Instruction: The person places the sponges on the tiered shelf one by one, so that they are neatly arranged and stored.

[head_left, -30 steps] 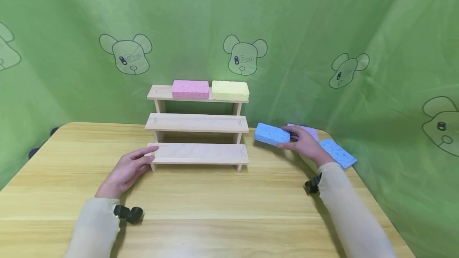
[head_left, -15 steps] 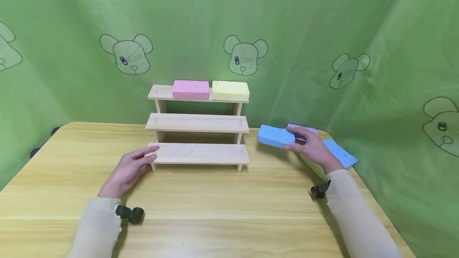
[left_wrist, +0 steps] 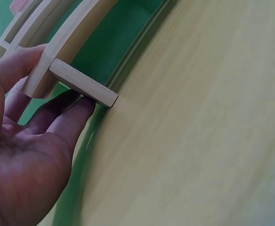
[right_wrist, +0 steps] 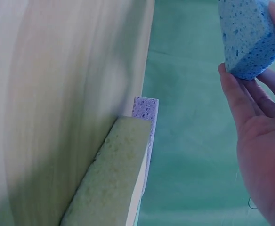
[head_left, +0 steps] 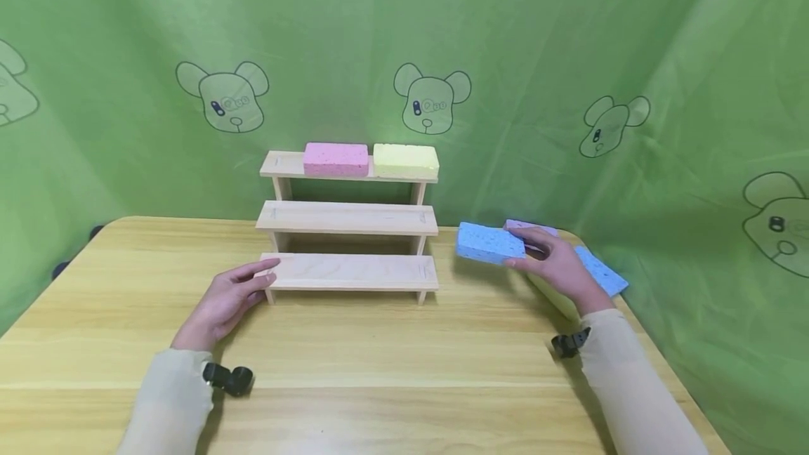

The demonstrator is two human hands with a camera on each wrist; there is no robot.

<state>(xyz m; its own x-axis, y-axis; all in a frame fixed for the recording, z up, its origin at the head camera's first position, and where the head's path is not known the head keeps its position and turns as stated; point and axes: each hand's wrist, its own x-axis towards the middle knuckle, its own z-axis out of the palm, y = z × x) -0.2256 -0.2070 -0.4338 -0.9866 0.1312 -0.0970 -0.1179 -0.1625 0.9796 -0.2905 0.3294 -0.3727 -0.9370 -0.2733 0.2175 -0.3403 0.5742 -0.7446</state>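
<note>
A person sits at a pale wooden table (head_left: pixel 379 357) backed by a green curtain (head_left: pixel 505 34) printed with cartoon bear heads. The right hand (head_left: pixel 556 262) holds a blue sponge (head_left: pixel 489 243) lifted just above the table's far right part, to the right of a three-step wooden rack (head_left: pixel 347 220); the fingers lie along the sponge's top and right end with the thumb under it, so the hand is clamped on the sponge. From the right wrist view the same blue sponge (right_wrist: pixel 248 37) sits at the fingertips (right_wrist: pixel 236 89), above the open palm. Below and behind that hand lie more sponges on the table: a yellow-green sponge (right_wrist: pixel 111 179) flat near the table edge, a purple sponge (head_left: pixel 534 228) touching its far side, and a second blue sponge (head_left: pixel 600 271) further right, near the table's corner. The left hand (head_left: pixel 224 300) rests on the table at the left end of the rack's lowest step, fingers straight and close together, the thumb on top of the plank's end. The left wrist view shows the fingers (left_wrist: pixel 67 122) lying against the rack's front left leg (left_wrist: pixel 83 88) and the thumb on the step above it, not curled round anything. On the rack's top step a pink sponge (head_left: pixel 336 159) and a yellow sponge (head_left: pixel 406 160) sit side by side, touching. The middle and lowest steps bear no sponge. Both arms wear beige sleeves (head_left: pixel 170 406).
</note>
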